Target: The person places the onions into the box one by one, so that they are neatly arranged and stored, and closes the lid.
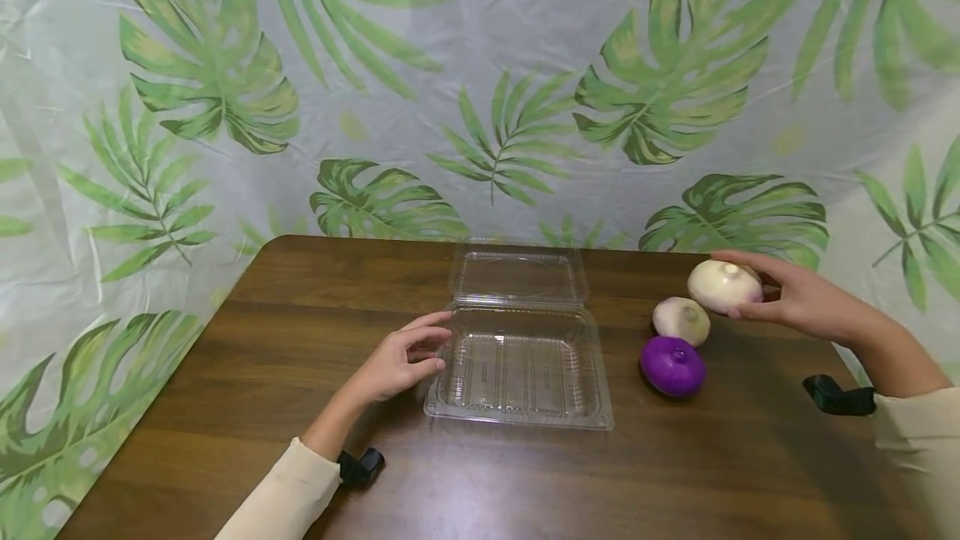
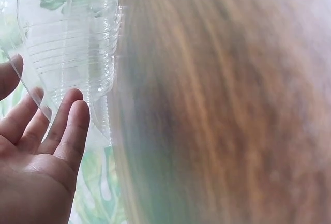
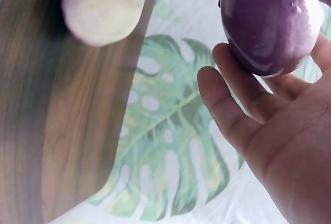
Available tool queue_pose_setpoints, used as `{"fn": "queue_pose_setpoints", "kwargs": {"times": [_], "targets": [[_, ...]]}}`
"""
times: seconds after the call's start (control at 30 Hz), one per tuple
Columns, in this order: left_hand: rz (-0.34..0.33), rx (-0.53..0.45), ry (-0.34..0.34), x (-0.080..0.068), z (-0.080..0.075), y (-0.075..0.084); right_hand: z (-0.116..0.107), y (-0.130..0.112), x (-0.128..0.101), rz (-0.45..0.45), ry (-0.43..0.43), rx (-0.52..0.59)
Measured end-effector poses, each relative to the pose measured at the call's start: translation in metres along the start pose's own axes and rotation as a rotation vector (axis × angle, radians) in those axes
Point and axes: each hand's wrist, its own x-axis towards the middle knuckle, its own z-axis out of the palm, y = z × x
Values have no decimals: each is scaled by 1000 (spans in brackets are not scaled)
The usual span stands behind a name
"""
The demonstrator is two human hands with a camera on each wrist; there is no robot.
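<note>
Right hand [image 1: 795, 300] fingers grip white onion [image 1: 723, 285], lifted off desk [image 1: 300, 340]. Left hand [image 1: 401, 361] fingers relaxed, touching open clamshell box [image 1: 517, 365] at 9 o'clock.

The person wears cream long sleeves. The left sleeve [image 1: 288, 494] shows at the lower left of the head view, the right sleeve [image 1: 918, 436] at the lower right edge. A black strap-mounted device sits at each wrist: the left device [image 1: 360, 467] and the right device [image 1: 838, 396]. Both hands are bare.
</note>
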Motion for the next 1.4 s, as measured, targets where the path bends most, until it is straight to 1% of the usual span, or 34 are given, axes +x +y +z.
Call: {"fn": "queue_pose_setpoints", "kwargs": {"times": [0.13, 0.33, 0.5, 0.6, 0.83, 0.97, 1.1, 1.23, 1.4], "targets": [[7, -7, 3, 0, 0, 0, 4, -13, 5, -35, -7, -18], [15, -4, 12, 0, 0, 1, 9, -29, 15, -56, -53, -12], [9, 2, -1, 1, 2, 2, 12, -38, 17, -80, -65, -6], [19, -1, -6, 2, 2, 2, 14, -42, 17, -98, -66, -7], [30, 9, 6, 0, 3, 0, 16, -59, 22, -131, -69, -47], [29, 13, 9, 0, 3, 1, 18, -68, 27, -145, -94, -44], [31, 12, 7, 1, 2, 2, 23, -76, 34, -135, -133, -37], [37, 15, 5, 0, 2, 2, 31, -82, 42, -160, -163, -31], [50, 9, -2, -2, 1, 1, 46, -88, 52, -190, -193, -34]]}}
